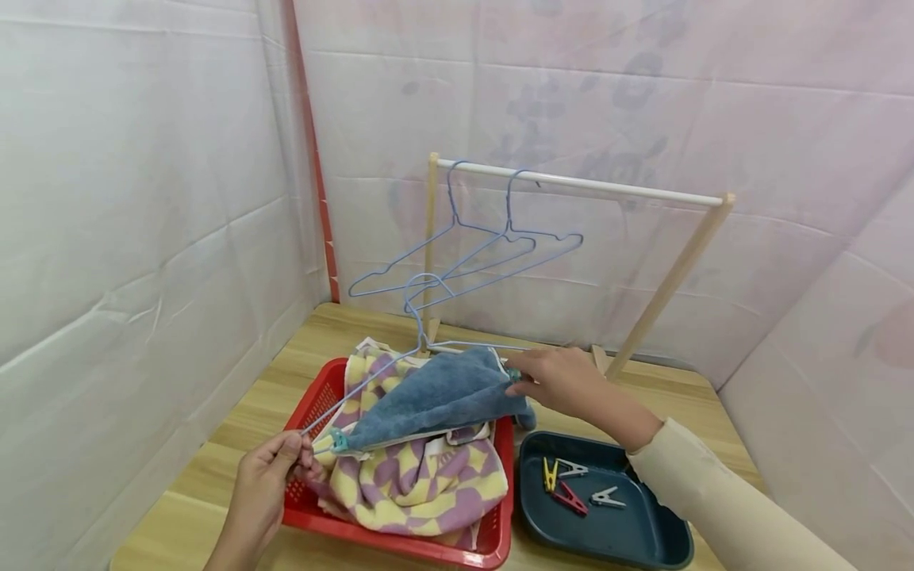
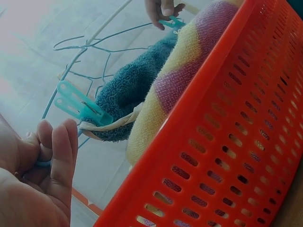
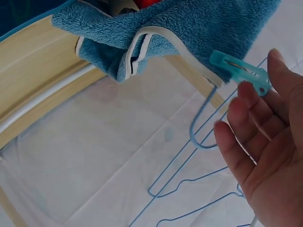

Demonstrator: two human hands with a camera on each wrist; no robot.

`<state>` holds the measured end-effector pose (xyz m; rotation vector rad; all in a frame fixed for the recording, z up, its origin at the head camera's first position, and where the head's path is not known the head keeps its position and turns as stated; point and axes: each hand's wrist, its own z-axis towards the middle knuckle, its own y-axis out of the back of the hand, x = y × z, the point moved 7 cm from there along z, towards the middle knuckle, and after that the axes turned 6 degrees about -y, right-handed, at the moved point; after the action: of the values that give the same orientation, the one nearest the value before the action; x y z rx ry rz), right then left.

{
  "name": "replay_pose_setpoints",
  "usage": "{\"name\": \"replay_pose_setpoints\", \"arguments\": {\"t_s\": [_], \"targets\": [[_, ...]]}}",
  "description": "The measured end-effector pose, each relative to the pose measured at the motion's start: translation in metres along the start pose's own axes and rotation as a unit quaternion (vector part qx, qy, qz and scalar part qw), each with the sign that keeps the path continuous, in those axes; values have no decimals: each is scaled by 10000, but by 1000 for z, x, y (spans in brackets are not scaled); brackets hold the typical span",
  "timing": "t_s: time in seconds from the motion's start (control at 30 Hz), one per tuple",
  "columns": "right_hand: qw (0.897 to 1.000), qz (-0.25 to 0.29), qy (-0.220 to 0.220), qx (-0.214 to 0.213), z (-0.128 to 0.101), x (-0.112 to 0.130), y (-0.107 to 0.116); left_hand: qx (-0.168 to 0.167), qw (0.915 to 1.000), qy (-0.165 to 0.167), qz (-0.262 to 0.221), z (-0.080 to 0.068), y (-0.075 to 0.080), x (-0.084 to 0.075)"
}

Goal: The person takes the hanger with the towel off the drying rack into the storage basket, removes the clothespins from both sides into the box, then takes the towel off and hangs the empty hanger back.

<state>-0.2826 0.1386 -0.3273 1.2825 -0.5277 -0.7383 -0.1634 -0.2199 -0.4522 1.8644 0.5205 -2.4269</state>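
A: What is the left hand [image 1: 266, 484] doing?

B: It pinches one end of a blue wire hanger [image 1: 371, 379], thumb and fingers closed on the wire, just in front of the red basket [image 1: 314, 396]. The hanger is held above the basket.

A: And the towel?

B: A blue towel [image 1: 435, 392] is on that hanger, over the basket. A teal clothespin [image 2: 78, 105] clips its corner to the wire beside the left hand's fingers [image 2: 61, 156].

A: The right hand [image 1: 560, 381]?

B: It is at the other end of the hanger, above the basket's far right corner. Its fingers [image 3: 246, 101] touch a second teal clothespin [image 3: 239, 71] that grips the towel's edge there. The right wrist view shows those fingers fairly straight, resting against the clip rather than wrapped round it.

A: What lies in the basket?

B: A yellow and purple checked towel [image 1: 421, 476], bunched under the blue one.

A: Anything else near it?

B: A dark blue tray [image 1: 643, 539] stands just right of the basket on the worktop [image 1: 236, 412], holding loose clothespins [image 1: 574, 488]. Behind the basket is a wooden rack [image 1: 671, 277] with two more blue hangers [image 1: 500, 246] on its rail.
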Motion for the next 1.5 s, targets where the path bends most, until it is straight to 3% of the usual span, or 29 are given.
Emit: {"name": "replay_pose_setpoints", "arguments": {"t_s": [0.23, 0.5, 0.73, 0.9, 1.07, 1.5], "targets": [[9979, -136, 627, -129, -8, 2, -4, -48, 10000, -83, -2, 1, -1, 1], [9845, -669, 1191, -1097, -12, 10, -1, -52, 9998, 35, 162, 2, -1, 1], [9746, -735, 1423, -1567, -17, 14, 1, -88, 9984, 255, 502, 2, 0, 4], [9744, -506, 1436, -1655, -21, 15, 3, -94, 9970, 371, 672, 2, -1, 5], [9764, -365, 1383, -1617, -25, 17, 5, -99, 9972, 356, 655, 1, -2, 5], [9619, -184, 1620, -2196, -42, 29, 21, -99, 9963, 352, 781, -1, -1, 5]]}}
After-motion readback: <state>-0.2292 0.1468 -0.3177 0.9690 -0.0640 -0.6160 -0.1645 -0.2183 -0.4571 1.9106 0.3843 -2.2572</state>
